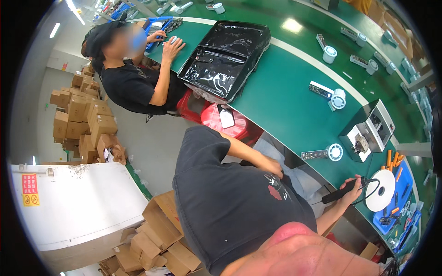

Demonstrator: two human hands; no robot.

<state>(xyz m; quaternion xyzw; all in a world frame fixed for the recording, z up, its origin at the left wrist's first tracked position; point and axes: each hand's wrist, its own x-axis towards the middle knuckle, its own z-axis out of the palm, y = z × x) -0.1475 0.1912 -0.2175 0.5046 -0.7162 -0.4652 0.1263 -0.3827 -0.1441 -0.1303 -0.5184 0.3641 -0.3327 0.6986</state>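
Observation:
My right hand (348, 191) is closed around a black electric screwdriver (332, 197) at the bench's near edge. Its thin bit points toward my lap, and a black cable (378, 187) loops from its other end. My left hand (275, 168) rests low at my waist by my lap; its fingers are mostly hidden. On the green bench close by lies a light-blue round fan head with an exposed circuit board (315, 155). A similar fan assembly (338, 98) lies farther off. Beyond my right hand stands a grey-and-black screw feeder (368, 132).
A white reel (380, 195) and a blue tray (380, 221) with orange and black parts lie at right. More fan assemblies sit on the green conveyor (294, 39). A black plastic-covered case (221, 60) stands toward a co-worker (133, 78). Cardboard boxes (152, 244) are stacked at left.

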